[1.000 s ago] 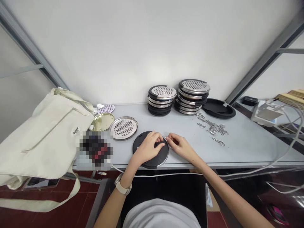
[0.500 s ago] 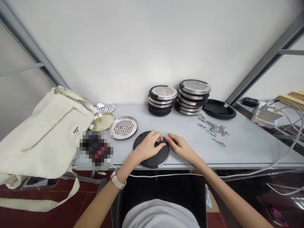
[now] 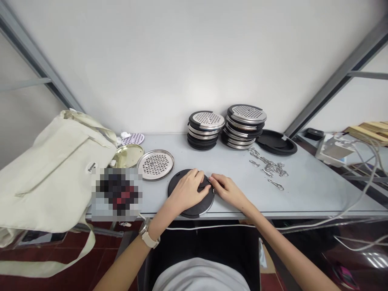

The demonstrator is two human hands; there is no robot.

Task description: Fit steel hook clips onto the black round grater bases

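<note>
I wore a loose, short garment of soft pale grey-white cloth, its folds curving over my middle. Around my left wrist went a watch (image 3: 145, 227) with a silvery metal case and a smooth cream strap (image 3: 148, 239). My left hand (image 3: 188, 188) and right hand (image 3: 228, 192) were bare, as were both forearms. Black covered my lap, too dark to show seams or texture.

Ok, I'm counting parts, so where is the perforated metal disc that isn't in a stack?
In the head view, the loose perforated disc lies left of the black disc, beside the gold-coloured lid.
</note>
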